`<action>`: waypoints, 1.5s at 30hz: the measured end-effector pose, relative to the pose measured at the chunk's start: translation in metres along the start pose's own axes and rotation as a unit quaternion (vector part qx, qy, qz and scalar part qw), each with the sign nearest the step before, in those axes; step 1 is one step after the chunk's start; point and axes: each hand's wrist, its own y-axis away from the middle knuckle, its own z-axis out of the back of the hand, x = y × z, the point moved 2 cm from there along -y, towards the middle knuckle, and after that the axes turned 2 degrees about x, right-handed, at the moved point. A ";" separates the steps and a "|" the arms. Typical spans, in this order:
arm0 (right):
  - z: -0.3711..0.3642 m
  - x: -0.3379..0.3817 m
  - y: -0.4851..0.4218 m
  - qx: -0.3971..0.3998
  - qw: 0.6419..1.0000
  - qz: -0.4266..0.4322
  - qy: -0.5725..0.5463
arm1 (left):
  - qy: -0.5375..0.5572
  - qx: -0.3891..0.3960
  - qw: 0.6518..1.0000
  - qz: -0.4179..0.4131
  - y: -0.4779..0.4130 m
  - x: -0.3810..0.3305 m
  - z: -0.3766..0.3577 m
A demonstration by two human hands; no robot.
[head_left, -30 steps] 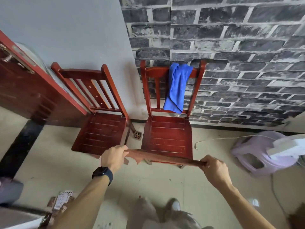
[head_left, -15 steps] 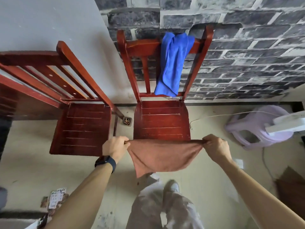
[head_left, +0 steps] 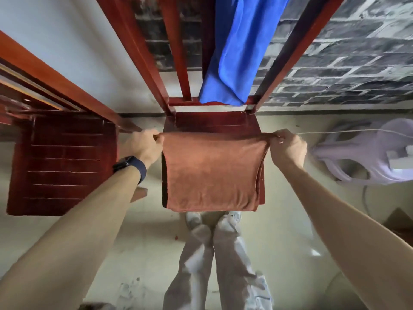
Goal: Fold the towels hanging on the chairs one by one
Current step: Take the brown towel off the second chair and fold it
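The left hand, bearing a dark wristwatch, and the right hand are each shown pinching a far corner of the brown towel. The towel is held taut between them, folded in layers and spread over the seat of the right-hand chair. A blue towel is draped over that chair's backrest. A second chair is placed just beside it on the left, and a lilac stool is seen on the floor to the right.
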 end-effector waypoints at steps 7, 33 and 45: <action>-0.028 0.008 -0.054 0.012 0.991 -0.055 -0.124 | 0.406 0.011 0.907 0.113 -0.063 -0.009 -0.042; -0.142 -0.151 0.081 0.203 0.926 -0.295 -0.122 | 0.241 0.054 0.948 0.199 0.084 0.073 -0.202; -0.079 -0.122 0.078 0.133 0.873 -0.312 -0.351 | 0.487 0.028 0.836 0.251 0.074 0.077 -0.162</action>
